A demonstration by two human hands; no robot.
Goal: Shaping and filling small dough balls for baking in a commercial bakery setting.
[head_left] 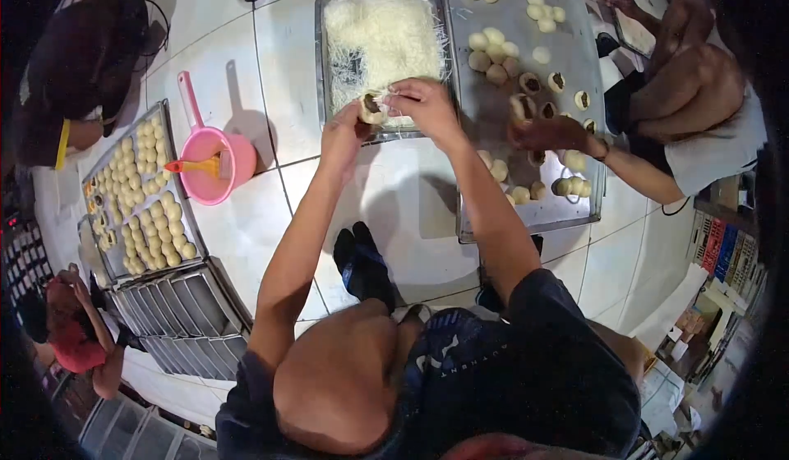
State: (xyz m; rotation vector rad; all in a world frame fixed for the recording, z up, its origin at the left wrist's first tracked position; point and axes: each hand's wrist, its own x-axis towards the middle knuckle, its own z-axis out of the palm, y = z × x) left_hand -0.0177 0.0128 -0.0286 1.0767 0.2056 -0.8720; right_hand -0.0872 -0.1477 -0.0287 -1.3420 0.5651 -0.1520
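Observation:
My left hand [343, 138] is closed around a small round of dough [373, 115] with a dark filling in its middle. Right beside it, the fingers of my right hand [426, 113] pinch pale shreds, apparently grated cheese, over the filling. Both hands are above the near edge of a dark-rimmed metal tray [320, 57], where a heap of the grated cheese [385, 37] lies. To the right, a large metal tray [485, 213] carries plain dough balls [495, 43] and several flattened rounds [557, 80] topped with dark filling.
A co-worker's hand [555, 134] reaches over the right tray. At the left stand a pink dipper [234, 164] with an orange brush [205, 166], a tray of dough balls [154, 234] and stacked metal pans [185, 308]. Other people [82, 66] sit around the tiled floor [386, 189].

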